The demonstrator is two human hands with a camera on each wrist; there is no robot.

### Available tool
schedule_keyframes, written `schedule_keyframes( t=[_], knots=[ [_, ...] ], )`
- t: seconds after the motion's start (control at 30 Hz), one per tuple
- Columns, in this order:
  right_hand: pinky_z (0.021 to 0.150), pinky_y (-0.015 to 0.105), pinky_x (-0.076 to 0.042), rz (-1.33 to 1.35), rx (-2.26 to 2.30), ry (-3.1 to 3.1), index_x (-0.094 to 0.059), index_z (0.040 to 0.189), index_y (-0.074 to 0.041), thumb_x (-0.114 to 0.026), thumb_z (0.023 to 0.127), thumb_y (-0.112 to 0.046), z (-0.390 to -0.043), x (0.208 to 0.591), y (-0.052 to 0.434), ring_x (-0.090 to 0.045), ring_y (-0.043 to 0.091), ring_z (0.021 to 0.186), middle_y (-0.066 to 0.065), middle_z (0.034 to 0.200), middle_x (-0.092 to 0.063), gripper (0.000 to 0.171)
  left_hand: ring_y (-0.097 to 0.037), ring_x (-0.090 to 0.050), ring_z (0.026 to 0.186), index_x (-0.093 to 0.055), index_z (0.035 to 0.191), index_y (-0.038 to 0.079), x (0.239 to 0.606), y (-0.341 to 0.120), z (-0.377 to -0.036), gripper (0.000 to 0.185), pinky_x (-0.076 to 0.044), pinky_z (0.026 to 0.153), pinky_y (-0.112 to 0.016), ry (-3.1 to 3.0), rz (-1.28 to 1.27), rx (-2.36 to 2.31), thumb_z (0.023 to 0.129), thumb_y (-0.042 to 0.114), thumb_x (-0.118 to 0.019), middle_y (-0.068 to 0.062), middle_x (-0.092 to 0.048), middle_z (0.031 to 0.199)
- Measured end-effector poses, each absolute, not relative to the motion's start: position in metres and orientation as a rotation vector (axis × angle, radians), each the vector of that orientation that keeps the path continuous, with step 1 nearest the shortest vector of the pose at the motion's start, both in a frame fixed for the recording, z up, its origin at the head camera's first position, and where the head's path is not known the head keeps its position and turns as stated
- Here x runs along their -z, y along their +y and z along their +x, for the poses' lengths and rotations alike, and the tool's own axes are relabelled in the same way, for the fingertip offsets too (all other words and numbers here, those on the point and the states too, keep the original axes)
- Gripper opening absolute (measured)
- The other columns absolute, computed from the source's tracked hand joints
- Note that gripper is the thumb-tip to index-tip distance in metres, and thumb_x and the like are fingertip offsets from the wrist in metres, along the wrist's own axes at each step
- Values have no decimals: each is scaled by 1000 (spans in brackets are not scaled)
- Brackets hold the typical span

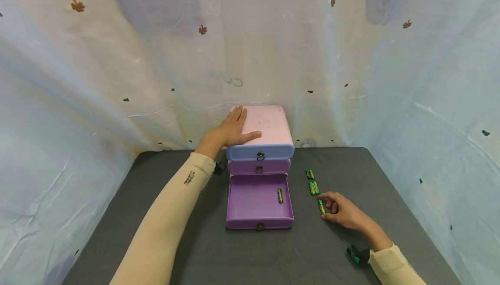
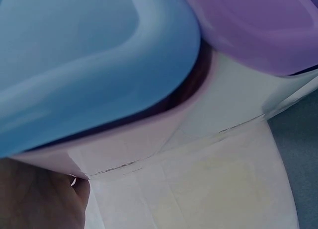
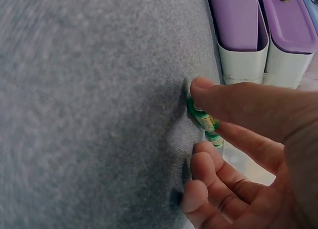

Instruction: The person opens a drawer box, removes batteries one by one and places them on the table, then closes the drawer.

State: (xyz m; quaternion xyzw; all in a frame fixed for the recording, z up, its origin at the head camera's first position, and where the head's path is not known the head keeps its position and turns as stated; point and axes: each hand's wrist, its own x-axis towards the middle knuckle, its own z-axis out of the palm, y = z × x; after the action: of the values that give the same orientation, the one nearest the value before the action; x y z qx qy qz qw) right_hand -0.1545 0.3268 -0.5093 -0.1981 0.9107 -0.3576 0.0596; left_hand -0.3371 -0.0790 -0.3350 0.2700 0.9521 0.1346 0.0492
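My left hand [image 1: 231, 129] rests with spread fingers on the pink top of a small drawer cabinet [image 1: 269, 122]. The lowest purple drawer [image 1: 250, 223] is pulled out, and one green-and-yellow battery [image 1: 280, 196] lies inside it near the right wall. To the right of the drawer, my right hand [image 1: 345, 212] pinches a battery [image 1: 321, 206] end to end between thumb and forefinger, low at the table. The same battery [image 3: 204, 120] shows between these fingers in the right wrist view. Just beyond it lie more batteries [image 1: 314, 188] in a short row.
Above the pulled-out drawer are a purple drawer [image 1: 242, 167] and a blue drawer [image 1: 242, 152], each with a ring pull. Dark grey cloth covers the table [image 1: 312, 254]. A pale patterned curtain [image 1: 254, 50] hangs behind and at both sides.
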Motion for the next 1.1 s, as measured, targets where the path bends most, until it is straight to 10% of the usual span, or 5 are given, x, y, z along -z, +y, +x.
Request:
schedule_keyframes(
  t=[1.1],
  knots=[
    [65,27,-44,-557,1071,2880,-62,143,-1,-85,95,-21,-154,481,286,-53,18,77,12,105,-64,57,-28,19,164,10,171,7,344,-78,-349,116,3,135,-44,2898,778,-393,99,80,-45,-15,18,178]
  ],
)
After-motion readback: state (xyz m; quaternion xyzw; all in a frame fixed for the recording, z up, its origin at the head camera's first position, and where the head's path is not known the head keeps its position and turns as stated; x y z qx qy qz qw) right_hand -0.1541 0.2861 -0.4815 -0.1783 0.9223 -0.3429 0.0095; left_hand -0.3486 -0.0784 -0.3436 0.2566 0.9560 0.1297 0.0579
